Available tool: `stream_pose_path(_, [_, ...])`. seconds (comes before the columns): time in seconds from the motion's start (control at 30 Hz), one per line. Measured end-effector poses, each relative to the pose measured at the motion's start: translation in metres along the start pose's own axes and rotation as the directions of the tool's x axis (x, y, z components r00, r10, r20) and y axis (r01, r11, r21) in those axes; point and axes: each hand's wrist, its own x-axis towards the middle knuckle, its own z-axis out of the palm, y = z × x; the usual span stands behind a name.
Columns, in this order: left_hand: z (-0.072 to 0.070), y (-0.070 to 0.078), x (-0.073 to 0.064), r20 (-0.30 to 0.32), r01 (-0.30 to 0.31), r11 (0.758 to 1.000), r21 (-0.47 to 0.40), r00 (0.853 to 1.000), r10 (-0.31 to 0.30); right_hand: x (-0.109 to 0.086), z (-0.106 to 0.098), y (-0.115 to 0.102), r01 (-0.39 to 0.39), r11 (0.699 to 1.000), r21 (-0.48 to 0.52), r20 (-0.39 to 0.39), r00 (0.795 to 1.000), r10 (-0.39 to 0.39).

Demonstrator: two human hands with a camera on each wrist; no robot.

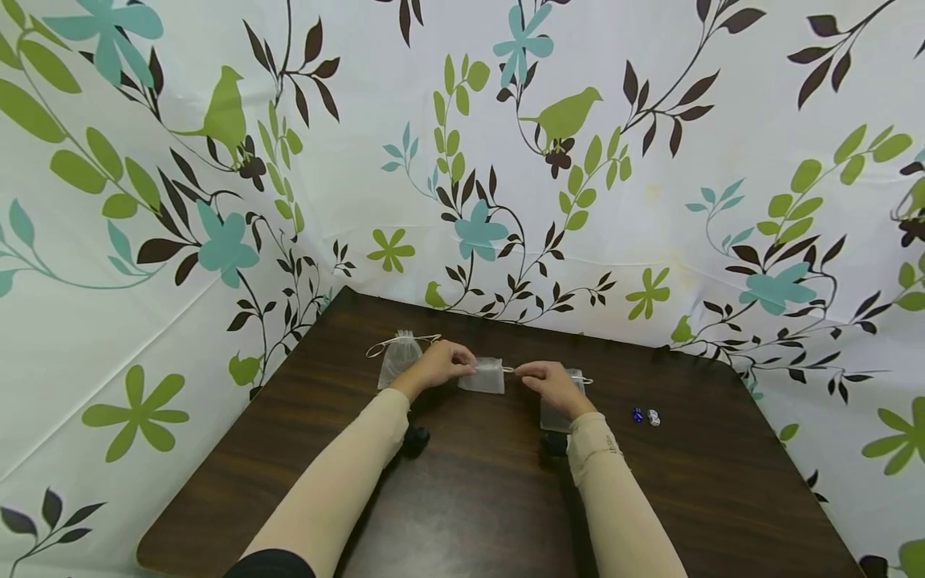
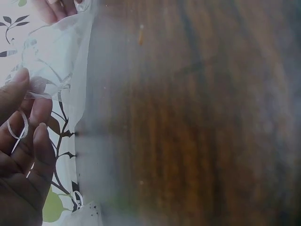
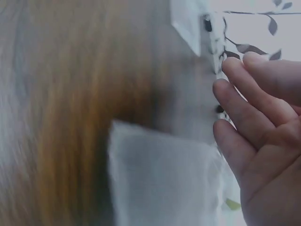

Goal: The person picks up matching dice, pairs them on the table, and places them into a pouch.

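Note:
A small sheer white drawstring pouch (image 1: 486, 377) is held between my two hands over the far half of the table. My left hand (image 1: 442, 365) pinches its left end between thumb and fingers, and a thin cord loop (image 2: 18, 129) hangs over those fingers in the left wrist view. At the pouch's right end, the fingertips of my right hand (image 1: 552, 381) come together on the drawstring. A second sheer pouch (image 1: 393, 365), its cords spread, lies beside my left hand. Another pouch (image 1: 558, 416) lies under my right wrist, partly hidden; it also shows in the right wrist view.
Right of my right hand, a small blue piece (image 1: 637, 415) and a small whitish piece (image 1: 654, 417) lie side by side on the dark wooden table (image 1: 462, 498). A patterned curtain (image 1: 405, 201) with leaves and birds stands behind and along the sides.

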Motion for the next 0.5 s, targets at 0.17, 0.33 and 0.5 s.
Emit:
stream_pose_path(0.17, [0.000,0.001,0.002,0.003,-0.007,1.000,0.011,1.000,0.007,-0.009,-0.023,0.004,-0.023,1.000,0.001,-0.058,0.998,0.023])
stream_pose_path(0.33, [0.001,0.001,0.002,0.010,0.005,1.000,0.028,1.000,-0.005,-0.020,-0.043,0.018,-0.026,0.998,-0.055,-0.075,0.997,0.022])
stream_pose_path(0.5, [0.002,0.001,0.001,0.014,0.000,1.000,0.030,1.000,-0.001,-0.034,-0.058,0.035,-0.025,0.998,-0.062,-0.069,0.997,0.020])
